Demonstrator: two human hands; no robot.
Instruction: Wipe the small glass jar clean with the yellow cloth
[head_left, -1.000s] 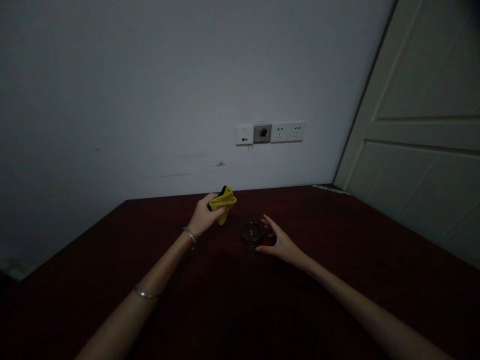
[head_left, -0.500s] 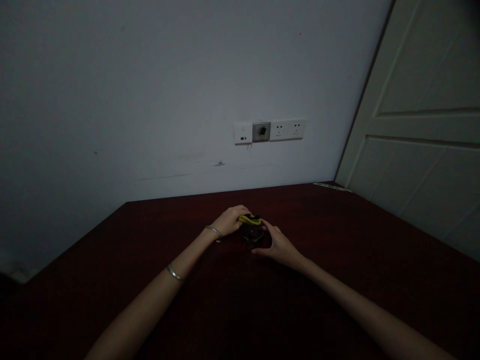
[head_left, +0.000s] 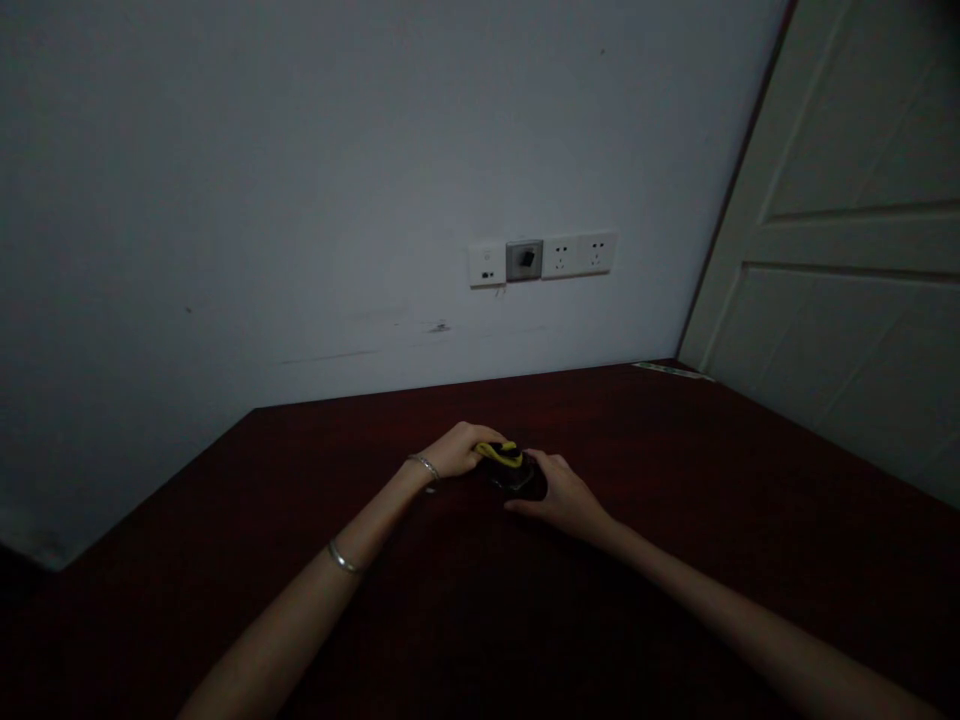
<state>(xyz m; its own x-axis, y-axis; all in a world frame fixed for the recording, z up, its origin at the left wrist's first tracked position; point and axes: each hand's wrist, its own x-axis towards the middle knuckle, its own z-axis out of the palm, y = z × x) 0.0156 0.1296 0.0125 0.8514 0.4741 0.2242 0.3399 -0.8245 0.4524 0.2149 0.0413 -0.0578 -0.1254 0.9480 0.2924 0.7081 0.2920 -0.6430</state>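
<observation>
My left hand point(head_left: 461, 449), with its fingers closed, grips a folded black cloth with a yellow edge point(head_left: 501, 455). The cloth lies against the top of a small, dark, shiny container point(head_left: 513, 478), perhaps glass; its exact kind is too dark to make out. Curved around the container's right side is my right hand point(head_left: 562, 494), thumb in front and fingers behind. The container rests on the dark red tabletop point(head_left: 420, 590). A bracelet and a bangle circle my left wrist and forearm.
A small pale bit point(head_left: 430, 490) lies below my left wrist. Behind the table stands a pale wall point(head_left: 315, 200) with a row of sockets point(head_left: 577, 256) and a grey switch plate point(head_left: 523, 261). A panelled door point(head_left: 840, 250) borders the right side, near a pale strip point(head_left: 671, 371).
My left hand and the cloth have shifted slightly down and toward me over the container's top. The right hand keeps its place around the container. The view has turned a little.
</observation>
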